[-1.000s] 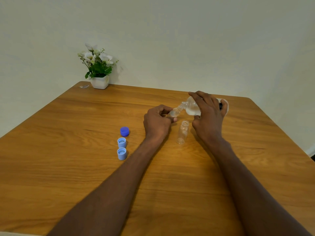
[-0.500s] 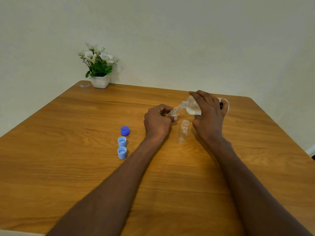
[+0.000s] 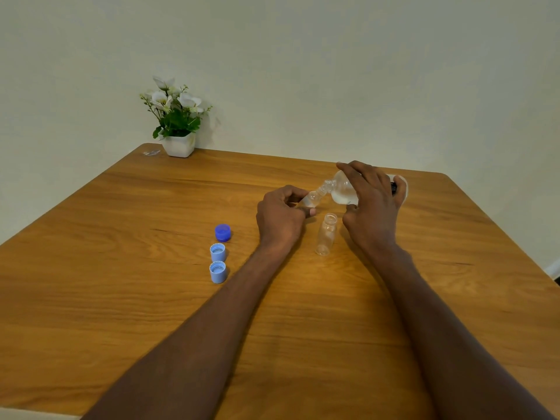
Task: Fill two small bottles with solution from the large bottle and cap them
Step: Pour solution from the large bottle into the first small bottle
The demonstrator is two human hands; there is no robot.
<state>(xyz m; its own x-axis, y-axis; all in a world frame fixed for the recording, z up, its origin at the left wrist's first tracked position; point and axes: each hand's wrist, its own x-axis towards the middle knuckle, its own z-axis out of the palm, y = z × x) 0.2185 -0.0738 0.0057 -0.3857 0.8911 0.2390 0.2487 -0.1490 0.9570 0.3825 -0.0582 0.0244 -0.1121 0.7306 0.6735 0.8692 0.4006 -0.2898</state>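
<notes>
Above the wooden bench [image 3: 151, 298], the right hand [image 3: 374, 207] grips the tipped large bottle [image 3: 342, 190], pouring into a small bottle [image 3: 312, 200] pinched by the left hand [image 3: 280, 218]. The second small bottle [image 3: 326, 234] stands empty between the hands, and three blue caps [image 3: 218, 253] lie unused to the left, so filling looks barely begun.

Upper left of your frame, a white pot of white flowers [image 3: 178, 122] sits on the wooden counter's [image 3: 121, 268] far corner, a small clear scrap [image 3: 151, 152] just left of it.
</notes>
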